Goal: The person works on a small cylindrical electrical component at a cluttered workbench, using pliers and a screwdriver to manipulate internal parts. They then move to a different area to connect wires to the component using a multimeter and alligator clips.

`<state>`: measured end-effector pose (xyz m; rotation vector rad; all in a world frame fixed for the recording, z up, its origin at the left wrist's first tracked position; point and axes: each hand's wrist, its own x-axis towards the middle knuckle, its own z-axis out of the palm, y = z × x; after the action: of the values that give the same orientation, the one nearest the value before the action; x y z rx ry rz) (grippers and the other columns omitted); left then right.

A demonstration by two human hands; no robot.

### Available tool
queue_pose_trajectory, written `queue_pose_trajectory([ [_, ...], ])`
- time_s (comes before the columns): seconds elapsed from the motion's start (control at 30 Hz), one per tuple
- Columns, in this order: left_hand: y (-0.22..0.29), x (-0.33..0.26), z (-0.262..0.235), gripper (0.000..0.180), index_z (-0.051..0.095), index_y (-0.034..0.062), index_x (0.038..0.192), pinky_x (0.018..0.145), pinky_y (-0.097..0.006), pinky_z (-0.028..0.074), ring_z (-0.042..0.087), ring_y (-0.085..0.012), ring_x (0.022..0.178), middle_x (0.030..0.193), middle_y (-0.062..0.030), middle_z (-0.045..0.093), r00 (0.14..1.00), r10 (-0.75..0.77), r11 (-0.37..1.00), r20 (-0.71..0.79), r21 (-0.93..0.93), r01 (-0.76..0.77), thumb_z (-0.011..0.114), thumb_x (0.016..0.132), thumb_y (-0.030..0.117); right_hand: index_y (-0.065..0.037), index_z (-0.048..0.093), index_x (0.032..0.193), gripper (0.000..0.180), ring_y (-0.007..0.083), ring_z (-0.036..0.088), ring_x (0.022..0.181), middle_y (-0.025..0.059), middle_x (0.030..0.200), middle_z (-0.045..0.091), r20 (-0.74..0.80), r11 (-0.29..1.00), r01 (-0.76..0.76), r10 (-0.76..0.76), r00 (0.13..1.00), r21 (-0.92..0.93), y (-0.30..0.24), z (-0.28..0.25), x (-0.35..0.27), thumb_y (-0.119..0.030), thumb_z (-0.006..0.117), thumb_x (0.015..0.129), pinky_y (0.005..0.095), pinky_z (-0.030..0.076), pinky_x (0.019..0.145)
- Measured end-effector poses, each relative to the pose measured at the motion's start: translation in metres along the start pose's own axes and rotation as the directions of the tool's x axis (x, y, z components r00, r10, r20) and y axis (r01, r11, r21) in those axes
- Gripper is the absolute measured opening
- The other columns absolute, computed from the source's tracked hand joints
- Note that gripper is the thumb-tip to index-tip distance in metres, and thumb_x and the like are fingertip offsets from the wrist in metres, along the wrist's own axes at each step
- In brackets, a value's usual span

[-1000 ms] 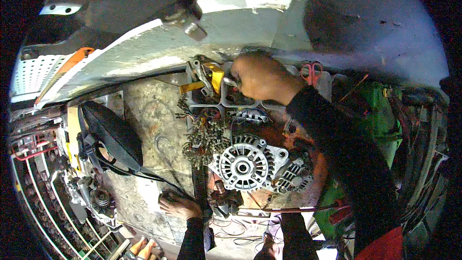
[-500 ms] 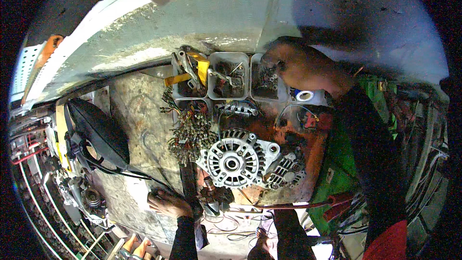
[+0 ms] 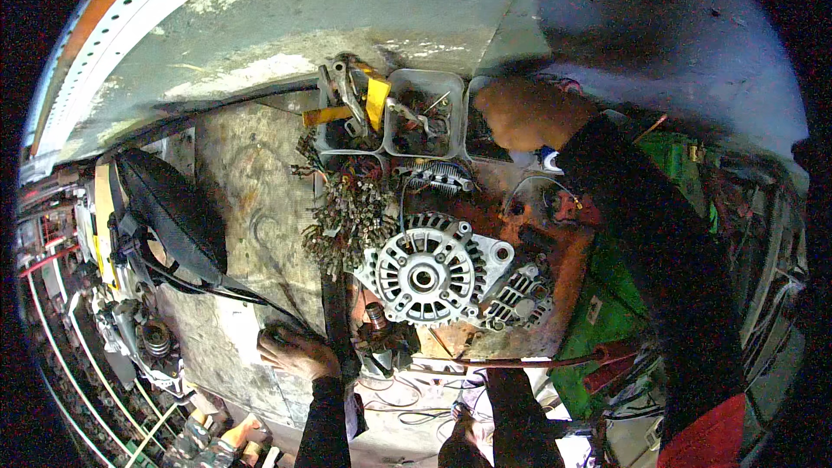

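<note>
My left hand (image 3: 297,354) lies flat on the worn bench top (image 3: 247,208), fingers stretched out, beside a black cable. My right hand (image 3: 524,114) reaches over the rightmost clear plastic bin (image 3: 473,140) at the back of the bench. Its fingers point down and away into the bin, so their tips and anything in them are hidden. Between and in front of my hands sits a silver alternator housing (image 3: 425,277) with slotted vents and a central hole. Against its right side rests a finned rectifier plate (image 3: 518,299).
A middle bin (image 3: 458,126) holds small metal parts; the left bin (image 3: 322,134) carries metal pieces and a yellow strip. Bundled wire terminals (image 3: 347,217) lie left of the housing. A black bag (image 3: 178,221) stands at the left. A dark copper-ringed part (image 3: 376,321) is at the front edge.
The view has shifted slightly. My right hand has moved a little further over the rightmost bin, covering more of it. My left hand stays flat on the bench.
</note>
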<state>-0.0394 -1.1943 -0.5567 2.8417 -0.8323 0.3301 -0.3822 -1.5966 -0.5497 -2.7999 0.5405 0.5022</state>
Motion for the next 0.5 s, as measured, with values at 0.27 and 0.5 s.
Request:
queue_pose_trajectory([
  [0.27, -0.003, 0.0, 0.003, 0.047, 0.058, 0.0015, 0.118, 0.104, -0.059, 0.034, 0.048, -0.044, 0.117, 0.122, -0.0218, 0.056, 0.995, 0.076, 0.996, -0.06, -0.037, -0.078, 0.042, 0.108, 0.044, -0.003, 0.072, 0.116, 0.036, 0.031, 0.068, 0.107, 0.0179, 0.112, 0.071, -0.206, 0.764, -0.095, 0.288, 0.935, 0.638, 0.003, -0.057, -0.042, 0.003, 0.061, 0.082, 0.0387, 0.053, 0.097],
  [0.5, 0.007, 0.0, -0.002, 0.047, 0.058, 0.003, 0.114, 0.099, -0.059, 0.035, 0.048, -0.0427, 0.114, 0.117, -0.0207, 0.056, 0.995, 0.065, 0.995, -0.071, -0.077, -0.071, 0.043, 0.107, 0.047, -0.001, 0.071, 0.111, 0.032, 0.0339, 0.067, 0.106, 0.0172, 0.11, 0.07, -0.021, 0.89, -0.248, 0.277, 0.961, 0.383, 0.002, -0.055, -0.042, 0.0, 0.062, 0.08, 0.0418, 0.053, 0.095],
])
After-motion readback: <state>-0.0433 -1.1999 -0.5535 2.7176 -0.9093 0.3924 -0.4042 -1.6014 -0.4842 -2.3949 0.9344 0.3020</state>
